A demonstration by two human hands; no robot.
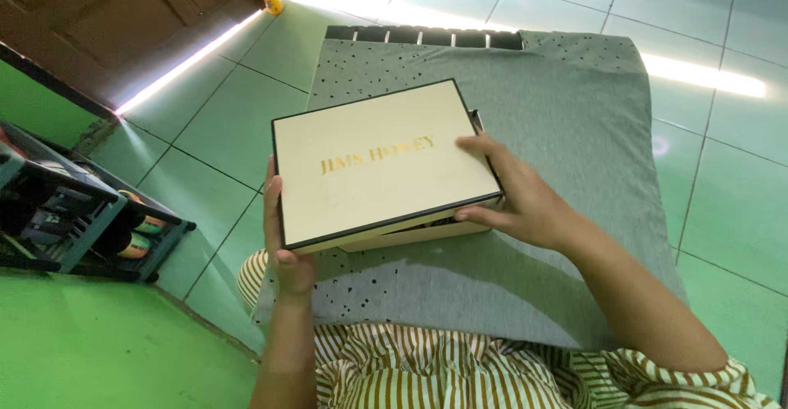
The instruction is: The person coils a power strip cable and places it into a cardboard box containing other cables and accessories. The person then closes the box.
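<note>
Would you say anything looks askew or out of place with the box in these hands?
The cream lid sits crooked on its box base, which juts out beneath near the right hand; left hand holds the corner.

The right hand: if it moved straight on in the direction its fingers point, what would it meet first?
The right hand points left across the cream box lid, which its fingers already touch; beyond it, probably the left hand.

The box lid is cream with gold lettering and a black edge. The cloth is grey-green with black specks along its edges. The garment is white with brown stripes. The floor tiles are pale green.
</note>
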